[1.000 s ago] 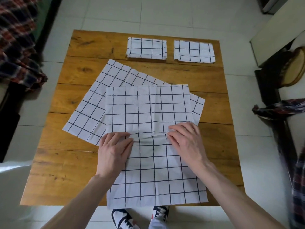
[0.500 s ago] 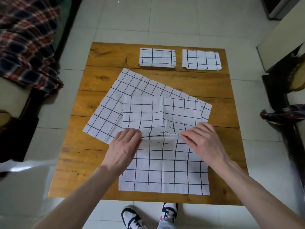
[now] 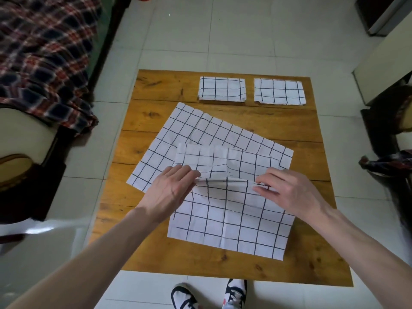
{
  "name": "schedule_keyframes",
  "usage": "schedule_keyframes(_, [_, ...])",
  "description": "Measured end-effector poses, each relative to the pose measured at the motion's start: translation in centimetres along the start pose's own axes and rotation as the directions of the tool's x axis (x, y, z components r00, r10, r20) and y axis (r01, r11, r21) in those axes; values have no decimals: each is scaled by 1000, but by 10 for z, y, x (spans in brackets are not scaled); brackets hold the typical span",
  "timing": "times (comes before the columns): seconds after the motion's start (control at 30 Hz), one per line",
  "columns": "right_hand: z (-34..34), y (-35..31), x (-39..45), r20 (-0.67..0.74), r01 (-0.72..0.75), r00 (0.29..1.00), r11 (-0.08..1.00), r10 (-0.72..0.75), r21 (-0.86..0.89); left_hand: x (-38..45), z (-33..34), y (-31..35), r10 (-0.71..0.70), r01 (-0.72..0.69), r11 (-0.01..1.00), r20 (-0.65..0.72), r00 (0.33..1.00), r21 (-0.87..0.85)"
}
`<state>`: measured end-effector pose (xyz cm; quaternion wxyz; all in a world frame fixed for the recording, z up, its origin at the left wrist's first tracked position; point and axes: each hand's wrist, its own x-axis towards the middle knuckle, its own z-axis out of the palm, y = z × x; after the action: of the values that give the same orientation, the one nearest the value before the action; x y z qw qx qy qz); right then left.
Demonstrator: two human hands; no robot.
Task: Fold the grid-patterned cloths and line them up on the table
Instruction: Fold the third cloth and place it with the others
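A white cloth with a black grid [image 3: 231, 221] lies on the near half of the wooden table [image 3: 156, 90]. A ridge runs across its middle, raised off the wood. My left hand [image 3: 171, 192] pinches that ridge at its left end and my right hand [image 3: 287, 192] pinches it at its right end. Under this cloth a second grid cloth [image 3: 200, 130] lies flat and skewed. Two folded grid cloths [image 3: 221, 89] [image 3: 278, 91] sit side by side along the far edge.
A plaid blanket [image 3: 40, 59] covers furniture on the left. Dark furniture with a plaid fabric [image 3: 390, 161] stands to the right. My shoes [image 3: 185, 297] show below the table's near edge. Bare wood lies at the far left corner of the table.
Both hands went from lying flat on the cloth to pinching up a ridge across its middle. The cloth's near edge has slid up onto the table and its far part has bunched.
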<state>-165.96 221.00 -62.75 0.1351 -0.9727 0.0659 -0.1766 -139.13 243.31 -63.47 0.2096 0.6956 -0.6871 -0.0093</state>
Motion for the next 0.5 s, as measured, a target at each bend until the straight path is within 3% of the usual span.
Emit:
schedule_keyframes(0.1, [-20,7,20,23,14,1000,999,-13,-37,19,-15,-9,25,-25,1000,-5,1000,17])
schedule_keyframes(0.23, [-51,20,55,-8,18,1000,989,-19,-145,54,-50,-22,-7,16,998,-142,990,65])
schedule_keyframes(0.5, [-83,15,69,-302,-62,952,935,-50,-349,72,-88,-28,98,-36,984,-359,928,177])
